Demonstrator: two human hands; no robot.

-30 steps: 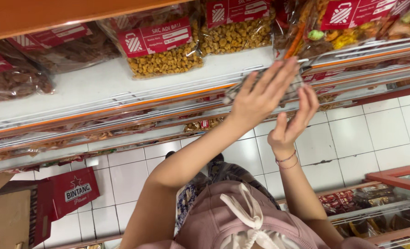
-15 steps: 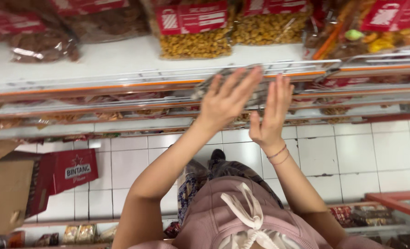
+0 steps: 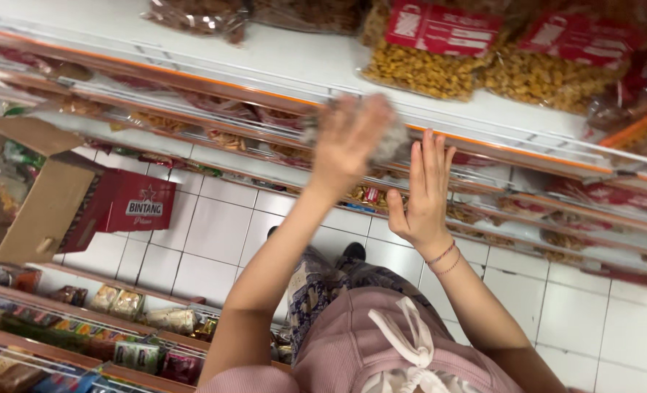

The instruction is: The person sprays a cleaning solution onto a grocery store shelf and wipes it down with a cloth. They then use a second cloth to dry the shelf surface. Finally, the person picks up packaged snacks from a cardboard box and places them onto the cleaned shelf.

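Note:
My left hand (image 3: 346, 142) is raised against the rail of a white shop shelf (image 3: 280, 62) and is blurred by motion. It grips a clear, greyish snack packet (image 3: 392, 138) that shows behind the fingers at the shelf edge. My right hand (image 3: 426, 191) is just to the right and a little lower, with flat, straight fingers pointing up, holding nothing. Thin bracelets circle its wrist. Bags of yellow snacks with red labels (image 3: 429, 69) lie on the shelf just above both hands.
An open cardboard box (image 3: 36, 200) and a red carton (image 3: 130, 205) stand at the left on the white tiled floor (image 3: 214, 240). More shelf tiers with packets run below the hands. A low shelf of small packets (image 3: 120, 335) fills the bottom left.
The view has swung, so the shelf now runs slantwise. My left hand has moved along the shelf edge with the clear packet and is now blurred. My right hand has dropped slightly away from it.

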